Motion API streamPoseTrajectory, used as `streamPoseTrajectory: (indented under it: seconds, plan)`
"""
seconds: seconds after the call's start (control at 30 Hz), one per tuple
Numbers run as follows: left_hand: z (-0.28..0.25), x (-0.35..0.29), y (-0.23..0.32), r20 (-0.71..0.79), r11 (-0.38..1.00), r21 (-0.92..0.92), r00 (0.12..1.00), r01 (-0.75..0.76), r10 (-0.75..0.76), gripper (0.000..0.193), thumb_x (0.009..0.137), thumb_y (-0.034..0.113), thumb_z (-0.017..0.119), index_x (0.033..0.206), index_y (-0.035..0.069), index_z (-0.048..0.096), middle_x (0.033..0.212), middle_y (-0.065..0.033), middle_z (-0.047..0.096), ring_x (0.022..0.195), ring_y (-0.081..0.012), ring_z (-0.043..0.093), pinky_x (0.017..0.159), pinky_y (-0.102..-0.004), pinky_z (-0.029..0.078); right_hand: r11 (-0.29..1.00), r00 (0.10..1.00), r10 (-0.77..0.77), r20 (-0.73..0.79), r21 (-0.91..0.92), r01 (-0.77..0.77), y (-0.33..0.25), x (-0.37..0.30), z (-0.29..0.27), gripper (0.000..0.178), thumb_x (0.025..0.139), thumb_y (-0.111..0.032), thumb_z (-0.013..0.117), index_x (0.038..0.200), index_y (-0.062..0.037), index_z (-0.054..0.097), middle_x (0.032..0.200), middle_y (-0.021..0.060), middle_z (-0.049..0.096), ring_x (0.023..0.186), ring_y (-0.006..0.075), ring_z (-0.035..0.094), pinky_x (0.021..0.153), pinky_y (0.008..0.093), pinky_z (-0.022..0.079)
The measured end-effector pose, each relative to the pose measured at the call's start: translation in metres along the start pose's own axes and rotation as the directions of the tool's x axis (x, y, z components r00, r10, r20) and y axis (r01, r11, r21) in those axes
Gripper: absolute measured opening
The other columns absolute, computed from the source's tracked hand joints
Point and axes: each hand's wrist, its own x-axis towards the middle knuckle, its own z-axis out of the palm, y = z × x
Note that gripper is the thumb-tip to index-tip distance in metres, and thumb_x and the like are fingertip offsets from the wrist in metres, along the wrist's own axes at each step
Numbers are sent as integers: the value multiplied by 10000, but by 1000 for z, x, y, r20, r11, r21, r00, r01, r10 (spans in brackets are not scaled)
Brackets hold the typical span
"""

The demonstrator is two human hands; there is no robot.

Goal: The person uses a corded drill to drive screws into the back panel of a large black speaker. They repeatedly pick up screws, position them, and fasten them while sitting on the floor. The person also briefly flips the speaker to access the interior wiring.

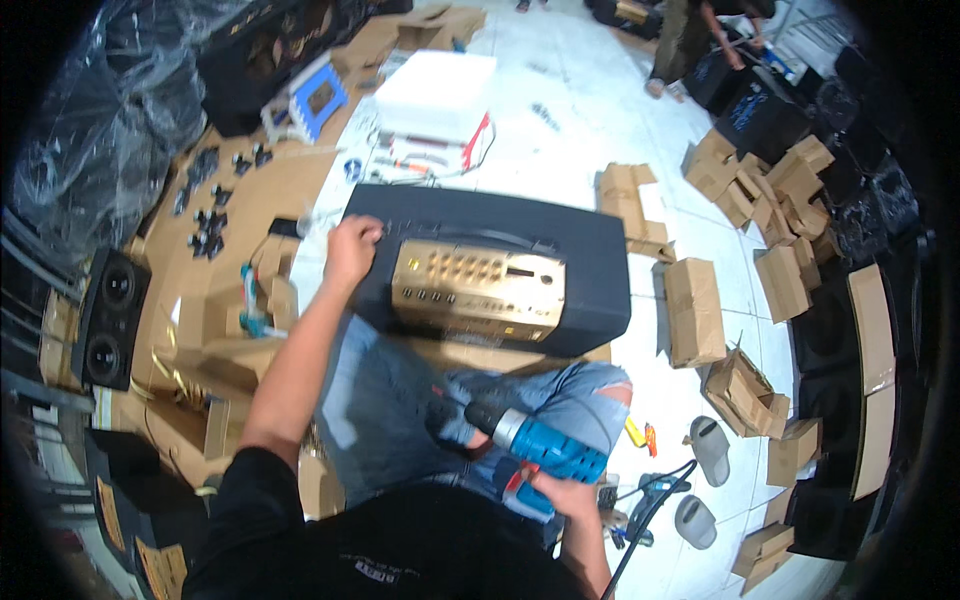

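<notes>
A black speaker cabinet (600,270) lies in front of my knees, with a gold amplifier panel (478,290) of knobs and sockets facing me. A black strap handle (480,236) runs along the face above the panel. My left hand (352,250) is at the cabinet's left end, fingers curled together near the handle's end; what they hold, if anything, is too small to tell. In my right hand (562,492) is a blue corded power drill (555,450), held over my lap. Its dark chuck points left, away from the cabinet.
Beyond the cabinet stand a white foam block (437,85), loose hand tools and a blue-and-white folding stool (318,95). Open cardboard boxes (694,312) and grey slippers (710,450) lie to the right. Small black parts (207,232) sit on cardboard at left. Another person (685,45) works far right.
</notes>
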Motion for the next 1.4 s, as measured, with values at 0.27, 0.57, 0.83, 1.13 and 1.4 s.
streamPoseTrajectory:
  seconds: [0.27, 0.57, 0.83, 1.13, 1.4]
  plan:
    - [6, -50, 34, 248, -412, -905, 918, 106, -310, 207, 924, -10, 595, 1126, -17, 554, 1013, -89, 583, 964, -187, 574, 865, -295, 495, 987, 997, 20, -80, 160, -7, 19, -2, -8, 179, 805, -79, 767, 951, -68, 664, 863, 1, 666, 808, 112, 625, 752, 286, 509]
    - [0, -135, 115, 491, -710, -642, 867, 290, -90, 166, 962, 191, 588, 1026, 43, 554, 931, -70, 504, 853, -173, 490, 721, -281, 450, 926, 995, 87, -50, 373, -63, 24, 4, 13, 228, 731, 13, 698, 949, 9, 631, 857, 130, 689, 757, 208, 677, 761, 344, 541]
    - [31, -199, 109, 653, -575, -651, 751, 495, -93, 108, 901, 36, 617, 1004, 61, 598, 993, -69, 586, 830, -163, 549, 746, -271, 472, 962, 997, 75, -6, 264, -70, 41, -1, 13, 227, 809, 2, 702, 1031, -23, 661, 939, 74, 699, 847, 168, 672, 791, 321, 541]
    - [21, -216, 128, 652, -484, -708, 739, 515, -168, 135, 926, 98, 650, 1057, 82, 621, 957, -43, 625, 853, -155, 602, 764, -291, 510, 993, 995, -59, 76, 108, 50, 32, -5, 11, 310, 878, -257, 695, 1118, -72, 631, 992, 51, 684, 906, 168, 669, 834, 324, 534]
    - [2, -194, 141, 681, -466, -716, 668, 520, -300, 226, 961, 193, 622, 1123, 40, 584, 922, -47, 613, 803, -135, 599, 740, -267, 513, 953, 995, -91, -50, -294, 72, 21, -8, 13, 170, 780, -216, 736, 877, -77, 736, 773, 74, 717, 705, 211, 706, 666, 332, 562]
